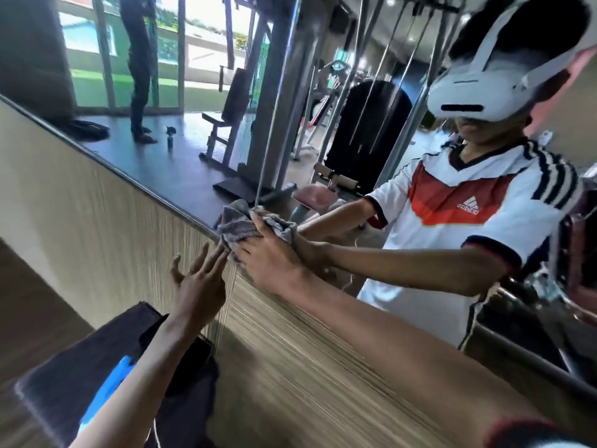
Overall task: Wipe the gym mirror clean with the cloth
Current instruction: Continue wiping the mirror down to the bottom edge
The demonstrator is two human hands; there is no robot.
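The gym mirror [181, 150] fills the upper half of the view, above a wood-grain wall panel [97, 221]. My right hand [268, 253] presses a crumpled grey cloth [237, 223] against the mirror's lower edge, fingers spread over the cloth. Just left of it and below, my left hand [198, 281] rests flat on the wood panel with straight fingers, holding nothing. In the glass I see the reflection of my arms, the cloth and my own upper body in a white and red shirt [458, 202].
The mirror reflects gym machines [232, 121], a bench, cable stations, a dark floor and a standing person's legs [140, 76] near bright windows. A black bag with a blue patch [106, 383] sits at lower left under my left forearm.
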